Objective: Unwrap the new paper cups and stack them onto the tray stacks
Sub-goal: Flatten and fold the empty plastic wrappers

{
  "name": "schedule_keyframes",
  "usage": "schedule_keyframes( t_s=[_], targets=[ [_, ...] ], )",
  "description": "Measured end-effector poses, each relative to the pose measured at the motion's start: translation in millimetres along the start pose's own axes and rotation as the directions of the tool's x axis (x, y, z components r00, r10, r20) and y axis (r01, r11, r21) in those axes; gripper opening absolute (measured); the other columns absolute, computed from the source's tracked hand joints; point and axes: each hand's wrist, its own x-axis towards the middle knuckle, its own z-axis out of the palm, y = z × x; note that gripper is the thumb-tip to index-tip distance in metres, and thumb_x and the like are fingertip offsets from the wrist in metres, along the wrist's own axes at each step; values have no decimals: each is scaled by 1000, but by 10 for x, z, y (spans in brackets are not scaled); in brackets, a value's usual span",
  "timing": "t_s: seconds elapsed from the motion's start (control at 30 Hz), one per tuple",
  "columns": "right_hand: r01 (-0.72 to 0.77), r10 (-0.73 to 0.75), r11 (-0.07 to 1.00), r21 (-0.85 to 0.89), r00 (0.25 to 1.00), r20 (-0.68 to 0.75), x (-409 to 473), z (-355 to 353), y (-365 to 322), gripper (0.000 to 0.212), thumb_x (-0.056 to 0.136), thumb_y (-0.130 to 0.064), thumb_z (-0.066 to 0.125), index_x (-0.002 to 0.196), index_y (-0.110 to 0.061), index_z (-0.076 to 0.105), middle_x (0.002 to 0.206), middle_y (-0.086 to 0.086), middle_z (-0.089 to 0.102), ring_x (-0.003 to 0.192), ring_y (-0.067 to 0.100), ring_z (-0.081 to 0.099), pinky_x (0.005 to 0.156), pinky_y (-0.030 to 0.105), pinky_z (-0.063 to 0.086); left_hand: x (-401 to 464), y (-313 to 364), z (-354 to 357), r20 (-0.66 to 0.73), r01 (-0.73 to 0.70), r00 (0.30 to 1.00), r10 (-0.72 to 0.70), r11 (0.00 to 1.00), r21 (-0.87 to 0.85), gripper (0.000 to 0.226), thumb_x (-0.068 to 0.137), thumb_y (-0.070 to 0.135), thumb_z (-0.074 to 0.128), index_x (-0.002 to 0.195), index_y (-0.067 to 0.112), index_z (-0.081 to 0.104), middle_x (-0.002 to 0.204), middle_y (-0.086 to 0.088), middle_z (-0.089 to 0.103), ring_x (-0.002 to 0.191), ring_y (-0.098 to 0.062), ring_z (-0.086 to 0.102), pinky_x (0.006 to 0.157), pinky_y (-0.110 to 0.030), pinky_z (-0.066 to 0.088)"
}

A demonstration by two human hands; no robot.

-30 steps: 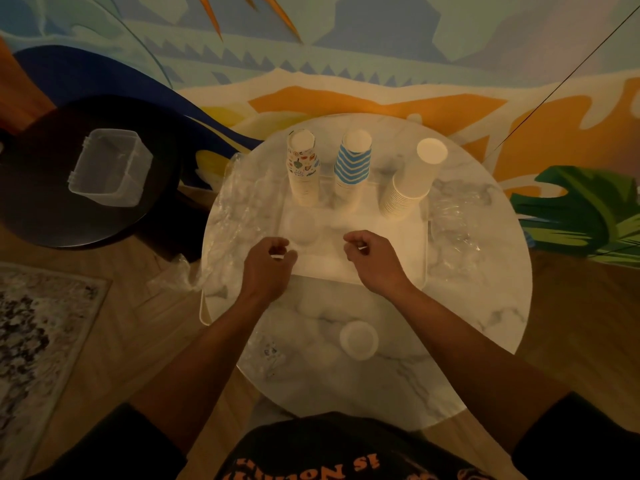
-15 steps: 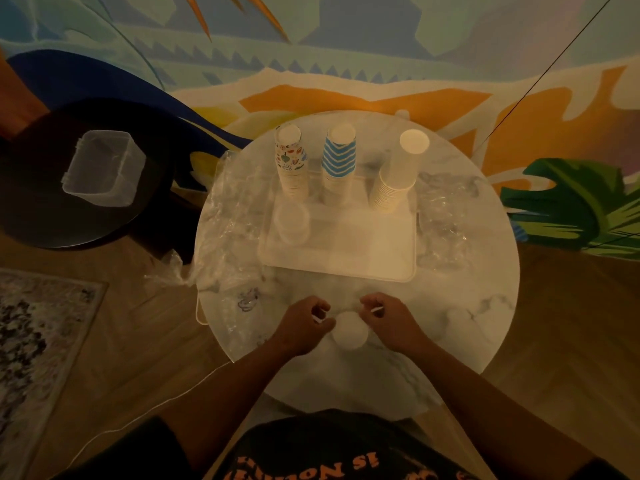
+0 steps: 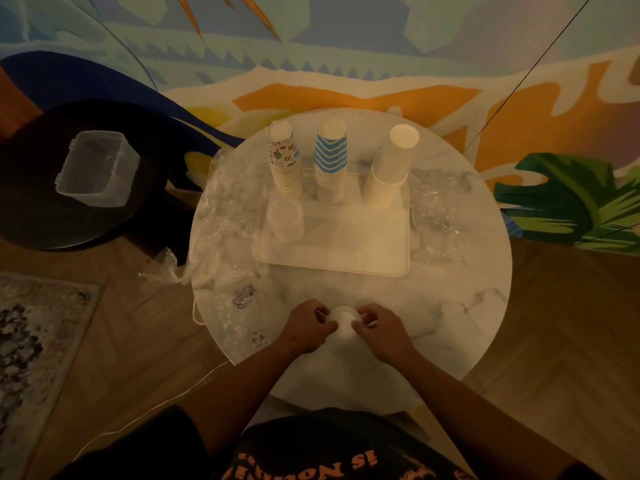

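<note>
White cups (image 3: 342,318) sit on the counter (image 3: 450,327) between both hands. The left hand (image 3: 309,325) and right hand (image 3: 380,329) each hold a narrow grip on them. Unwrapping looks to be the step now. Next, carry them to the tray (image 3: 332,249) beyond the grip.

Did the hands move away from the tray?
Yes. Both the left hand and right hand came back from over the tray to the white cup nearer the person.
</note>
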Motion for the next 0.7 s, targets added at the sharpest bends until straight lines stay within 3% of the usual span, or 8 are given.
schedule_keyframes(
  t_s=[0.23,0.43,0.7],
  targets=[
    [-6,8,999,35,999,-38,-32,1,-117,27,87,-28,78,110,-21,65,88,-7,64,77,5,61,66,16,46,-41,28,-34,-62,8,998,-9,1000,-16,29,82,24,83,99,12,64,84,-4,68,63,-20,70,57,-29,61],
    [-27,29,999,37,999,-40,-61,26,-134,23,85,-26,79,104,-19,68,88,-6,65,77,5,60,63,12,42,-61,7,-53,-82,-9,997,9,1000,8,28,78,28,84,96,14,68,86,-1,67,75,-21,69,71,-46,62],
    [-12,15,997,79,999,-40,-65,-49,-180,20,84,-25,80,99,-20,69,87,-5,67,76,6,62,64,14,44,-109,84,-132,-85,-31,996,27,999,-38,25,78,27,85,91,12,69,88,-2,70,76,-22,69,74,-46,62]
  ],
)
